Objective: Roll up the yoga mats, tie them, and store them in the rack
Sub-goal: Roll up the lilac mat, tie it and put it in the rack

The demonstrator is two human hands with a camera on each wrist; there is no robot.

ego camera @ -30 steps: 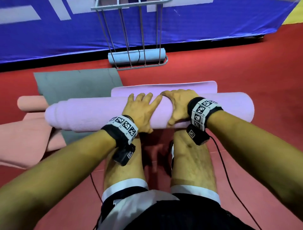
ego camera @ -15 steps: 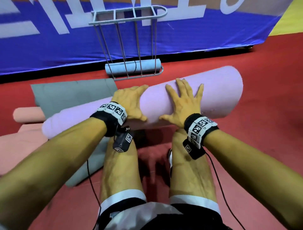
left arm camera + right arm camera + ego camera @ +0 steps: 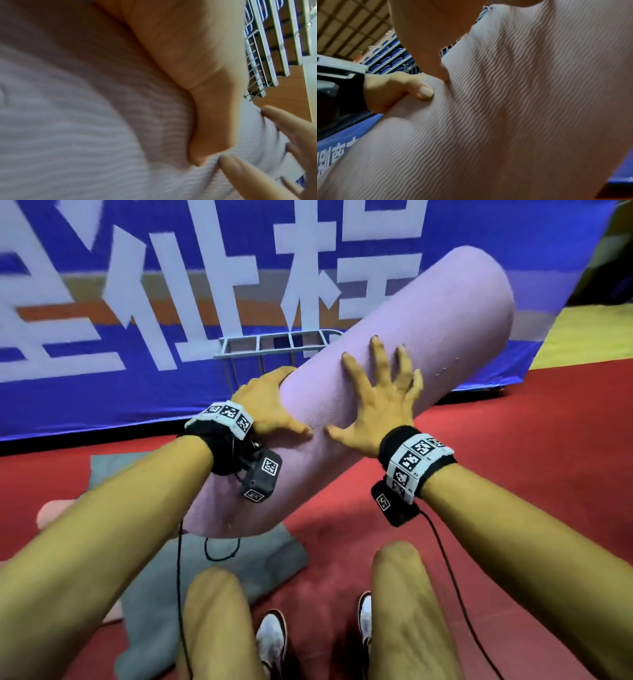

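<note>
The rolled lilac mat (image 3: 394,378) is held tilted off the floor in front of the rack (image 3: 274,345), the left hand (image 3: 267,405) wrapped around its far side and the right hand (image 3: 380,402) splayed flat on top, apparently to keep the untied roll from unwinding.

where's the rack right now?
Head view: the rack stands upper centre against the blue banner, partly hidden behind the lilac rolled mat held by both hands.

Lilac wave-ribbed rolled mat (image 3: 404,344) — grey mat (image 3: 219,583), red floor (image 3: 513,467), blue-and-white banner (image 3: 102,392)
</note>
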